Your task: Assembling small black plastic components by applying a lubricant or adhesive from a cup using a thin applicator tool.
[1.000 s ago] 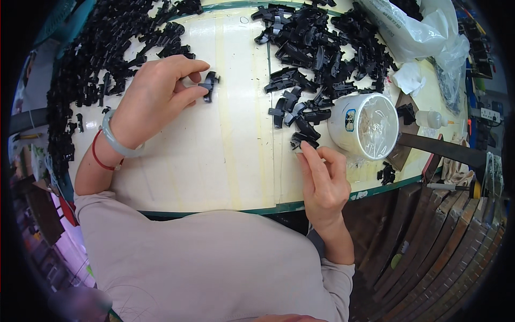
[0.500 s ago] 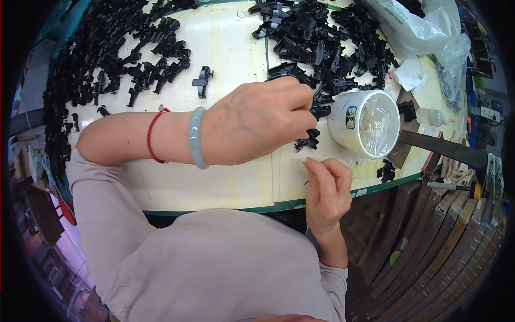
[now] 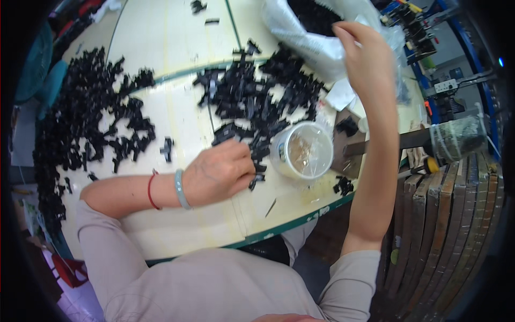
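My left hand [image 3: 222,172] is closed over the table, with a bracelet and a red cord at its wrist. What its fingers hold, if anything, is hidden; a small black plastic part [image 3: 257,181] lies by its fingertips. Over the rim of a white plastic bag [image 3: 316,51] reaches my right hand [image 3: 370,59], fingers curled together, what is in them not visible. Inside the bag sits a dark mass of black pieces [image 3: 314,17]. Just right of my left hand stands a white tub [image 3: 287,161] with clear film inside. A thin dark stick [image 3: 271,207] lies near the table edge.
Black plastic parts form a large heap [image 3: 80,129] at left and another heap [image 3: 247,96] at the middle. One part [image 3: 167,149] lies alone between them. At right are a white crumpled tissue [image 3: 340,95], a dark metal bar [image 3: 386,144] and a row of upright boards [image 3: 429,225].
My right hand has moved from the table's near edge up and away to the bag. The head view has shifted, showing more of the bag. My left hand stays closed near the tub.
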Available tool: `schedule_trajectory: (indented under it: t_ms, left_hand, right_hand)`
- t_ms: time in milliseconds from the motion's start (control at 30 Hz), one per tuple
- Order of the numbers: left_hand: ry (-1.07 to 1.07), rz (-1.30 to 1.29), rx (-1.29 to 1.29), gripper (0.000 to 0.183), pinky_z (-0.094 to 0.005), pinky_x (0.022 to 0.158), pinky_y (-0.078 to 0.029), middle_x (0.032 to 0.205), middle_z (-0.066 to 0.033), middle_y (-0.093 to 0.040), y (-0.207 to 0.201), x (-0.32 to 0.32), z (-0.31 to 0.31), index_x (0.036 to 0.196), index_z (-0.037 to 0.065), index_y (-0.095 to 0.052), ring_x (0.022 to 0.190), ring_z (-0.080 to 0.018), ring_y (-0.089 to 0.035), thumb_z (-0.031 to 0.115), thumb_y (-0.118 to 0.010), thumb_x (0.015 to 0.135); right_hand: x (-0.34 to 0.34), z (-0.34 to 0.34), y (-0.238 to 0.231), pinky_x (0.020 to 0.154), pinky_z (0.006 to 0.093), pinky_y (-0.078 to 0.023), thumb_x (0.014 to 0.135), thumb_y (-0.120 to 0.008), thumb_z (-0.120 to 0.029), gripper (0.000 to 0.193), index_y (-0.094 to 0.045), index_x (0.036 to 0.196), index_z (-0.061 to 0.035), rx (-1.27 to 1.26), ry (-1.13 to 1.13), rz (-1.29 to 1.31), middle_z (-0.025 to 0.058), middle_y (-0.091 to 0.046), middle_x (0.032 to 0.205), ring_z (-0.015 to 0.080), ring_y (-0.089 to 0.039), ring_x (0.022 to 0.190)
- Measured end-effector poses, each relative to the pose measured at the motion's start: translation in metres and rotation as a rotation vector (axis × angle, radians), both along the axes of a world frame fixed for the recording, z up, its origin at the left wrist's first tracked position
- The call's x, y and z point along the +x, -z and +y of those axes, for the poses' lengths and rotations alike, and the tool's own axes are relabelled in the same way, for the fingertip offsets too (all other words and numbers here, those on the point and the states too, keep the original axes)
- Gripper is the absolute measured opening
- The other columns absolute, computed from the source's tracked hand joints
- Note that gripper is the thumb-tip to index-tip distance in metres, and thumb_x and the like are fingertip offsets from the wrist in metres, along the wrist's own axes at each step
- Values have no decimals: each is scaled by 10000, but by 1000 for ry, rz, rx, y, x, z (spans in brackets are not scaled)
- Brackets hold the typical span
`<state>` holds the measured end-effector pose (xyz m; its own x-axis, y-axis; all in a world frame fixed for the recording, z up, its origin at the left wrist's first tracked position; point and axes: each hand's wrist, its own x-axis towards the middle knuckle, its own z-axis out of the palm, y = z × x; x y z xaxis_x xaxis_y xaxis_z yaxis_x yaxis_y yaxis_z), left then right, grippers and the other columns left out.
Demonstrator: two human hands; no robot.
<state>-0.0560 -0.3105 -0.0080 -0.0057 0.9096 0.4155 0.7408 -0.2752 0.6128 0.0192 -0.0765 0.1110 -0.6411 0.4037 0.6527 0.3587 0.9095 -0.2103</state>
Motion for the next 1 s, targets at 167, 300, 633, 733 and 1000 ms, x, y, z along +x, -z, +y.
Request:
schedule_trajectory:
  t_ms: [167, 300, 633, 733, 1000]
  left_hand:
    - [50, -3, 3, 79, -339, 562, -472, 729, -61, -536, 19, 1, 3, 704, 65, -601, 686, -242, -541, 83, -677, 696]
    - [50, -34, 23, 77, -328, 557, -471, 718, -48, -535, 21, 4, -7, 706, 73, -607, 683, -229, -543, 96, -680, 700]
    - [60, -59, -51, 203, -317, 633, -492, 830, -67, -542, 10, -5, -7, 910, 58, -616, 776, -221, -569, 178, -683, 761]
    - [-9, -106, -25, 305, -321, 653, -495, 869, -83, -547, -11, -9, -8, 1017, 60, -602, 797, -234, -579, 225, -690, 777]
    - [-490, -480, -202, 1082, -365, 881, -453, 1280, -335, -361, -42, -87, 134, 1352, -151, -137, 1047, -302, -534, 566, -660, 733]
  right_hand:
    - [-95, 149, 76, 933, 477, -408, 849, -582, -302, 410, -551, 1103, 18, -184, 277, -518, 271, -538, 1145, 445, -507, 1077]
    - [-113, 138, 98, 1048, 500, -280, 831, -437, -621, 794, -341, 1351, -29, -495, 366, -634, 280, -270, 1402, 462, -319, 1266]
    - [-126, 165, 114, 834, 453, -485, 876, -523, -394, 415, -554, 1088, -38, -170, 379, -741, 223, -613, 1045, 367, -599, 992]
    - [-137, 146, 100, 795, 454, -496, 861, -568, -357, 351, -604, 1006, -40, -84, 388, -561, 191, -649, 961, 353, -621, 940]
    - [-112, 169, 90, 843, 458, -478, 807, -619, -292, 315, -653, 886, 11, -345, 481, -336, 238, -625, 1017, 406, -593, 971]
